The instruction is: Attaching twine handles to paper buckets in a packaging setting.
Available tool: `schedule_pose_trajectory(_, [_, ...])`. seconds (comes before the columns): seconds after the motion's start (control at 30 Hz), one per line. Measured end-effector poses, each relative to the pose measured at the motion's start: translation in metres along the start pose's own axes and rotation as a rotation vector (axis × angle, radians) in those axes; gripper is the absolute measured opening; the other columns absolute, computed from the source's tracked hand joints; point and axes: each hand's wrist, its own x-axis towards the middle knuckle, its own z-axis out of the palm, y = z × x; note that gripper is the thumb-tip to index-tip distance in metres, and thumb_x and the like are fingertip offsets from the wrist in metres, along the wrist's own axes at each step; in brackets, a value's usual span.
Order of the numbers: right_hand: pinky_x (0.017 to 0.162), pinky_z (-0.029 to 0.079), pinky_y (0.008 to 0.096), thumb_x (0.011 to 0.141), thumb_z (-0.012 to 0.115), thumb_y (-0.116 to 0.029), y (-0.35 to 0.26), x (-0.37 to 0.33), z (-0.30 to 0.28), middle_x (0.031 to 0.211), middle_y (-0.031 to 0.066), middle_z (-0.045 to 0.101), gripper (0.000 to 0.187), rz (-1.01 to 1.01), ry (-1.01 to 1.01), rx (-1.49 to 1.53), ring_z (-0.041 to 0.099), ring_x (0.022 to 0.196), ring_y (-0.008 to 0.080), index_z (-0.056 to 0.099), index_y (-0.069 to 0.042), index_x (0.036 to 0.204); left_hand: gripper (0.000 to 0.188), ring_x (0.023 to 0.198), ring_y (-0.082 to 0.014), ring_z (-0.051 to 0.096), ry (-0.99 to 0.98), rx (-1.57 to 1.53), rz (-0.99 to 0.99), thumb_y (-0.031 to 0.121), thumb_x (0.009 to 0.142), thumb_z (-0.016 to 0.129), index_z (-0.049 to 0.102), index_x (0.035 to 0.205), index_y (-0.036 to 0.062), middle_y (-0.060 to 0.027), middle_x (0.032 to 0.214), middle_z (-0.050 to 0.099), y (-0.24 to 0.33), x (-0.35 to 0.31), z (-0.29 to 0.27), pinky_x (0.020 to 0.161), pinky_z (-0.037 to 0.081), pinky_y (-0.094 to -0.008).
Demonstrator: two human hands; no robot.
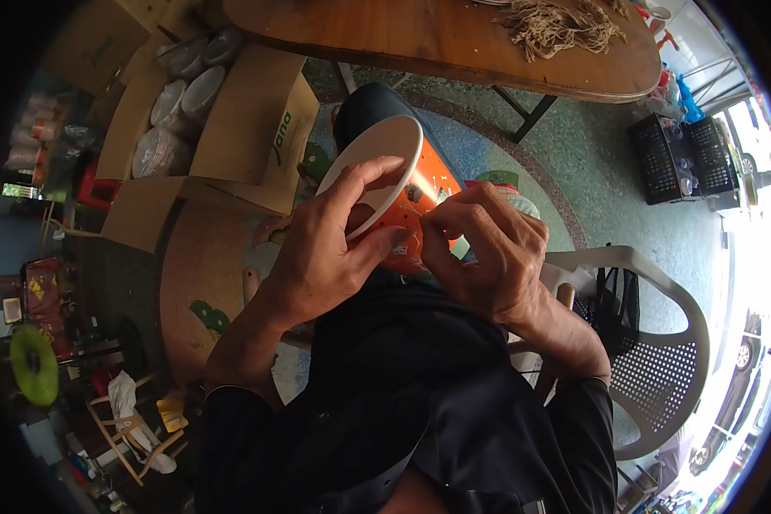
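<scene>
A large orange paper bucket with a white inside and small printed figures is tilted in front of my body, its mouth toward the upper left. My left hand holds it by the rim, fingers inside the mouth and thumb on the outer wall. Close against the printed side, my right hand has thumb and forefinger pinched together. Whatever lies between those fingertips is too small to make out. The bucket's lower end is partly hidden behind my right hand.
Beyond my knees stands a wooden table bearing a heap of tan cords. An open cardboard box with wrapped white stacks is at left. A perforated plastic chair stands at right, black crates farther off.
</scene>
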Motion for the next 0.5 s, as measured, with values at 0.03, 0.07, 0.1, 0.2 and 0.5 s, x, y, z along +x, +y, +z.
schedule_pose_trajectory(0.03, [0.053, 0.052, 0.0274, 0.071, 0.079, 0.009, -0.0004, -0.0001, -0.0001, 0.077, 0.0049, 0.067, 0.025, 0.001, 0.0, 0.0, 0.067, 0.061, 0.015, 0.068, -0.005, 0.089, 0.059, 0.125, -0.0309, 0.066, -0.005, 0.008, 0.011, 0.001, 0.091, 0.076, 0.05, 0.144, 0.0016, -0.0181, 0.133, 0.065, -0.0003, -0.0004, 0.0001, 0.102, 0.059, -0.04])
schedule_pose_trajectory(0.07, [0.053, 0.053, 0.0275, 0.071, 0.079, 0.009, -0.0007, -0.0001, -0.0002, 0.077, 0.0048, 0.067, 0.025, 0.004, -0.002, 0.006, 0.067, 0.061, 0.0151, 0.068, -0.005, 0.089, 0.059, 0.125, -0.0309, 0.066, -0.005, 0.008, 0.01, 0.001, 0.091, 0.076, 0.05, 0.144, 0.0016, -0.0181, 0.133, 0.065, -0.0003, -0.001, 0.0002, 0.102, 0.059, -0.04])
schedule_pose_trajectory(0.1, [0.053, 0.053, 0.0275, 0.071, 0.078, 0.009, -0.0007, 0.0001, -0.0002, 0.077, 0.0047, 0.067, 0.025, 0.007, -0.004, 0.011, 0.067, 0.061, 0.0152, 0.068, -0.005, 0.089, 0.059, 0.125, -0.0313, 0.066, -0.011, 0.021, 0.019, 0.001, 0.091, 0.076, 0.05, 0.144, 0.0021, -0.0182, 0.133, 0.065, 0.0, -0.0009, 0.0001, 0.101, 0.059, -0.0403])
schedule_pose_trajectory(0.2, [0.054, 0.054, 0.0277, 0.071, 0.079, 0.008, -0.0012, -0.0005, -0.0006, 0.078, 0.0046, 0.067, 0.025, 0.034, -0.032, -0.006, 0.067, 0.062, 0.0154, 0.068, -0.005, 0.089, 0.059, 0.126, -0.0322, 0.066, -0.025, 0.033, 0.01, 0.0, 0.09, 0.076, 0.051, 0.143, 0.0028, -0.0183, 0.133, 0.065, 0.0025, -0.0013, 0.0012, 0.1, 0.06, -0.0411])
schedule_pose_trajectory(0.5, [0.056, 0.056, 0.0287, 0.074, 0.079, 0.006, -0.0016, -0.0014, -0.0021, 0.08, 0.0048, 0.068, 0.023, 0.079, -0.08, -0.004, 0.068, 0.064, 0.0158, 0.068, -0.006, 0.09, 0.057, 0.123, -0.0322, 0.067, -0.031, 0.091, 0.044, -0.002, 0.09, 0.076, 0.053, 0.142, 0.0029, -0.0175, 0.132, 0.065, 0.0035, -0.0012, 0.0015, 0.097, 0.061, -0.0403])
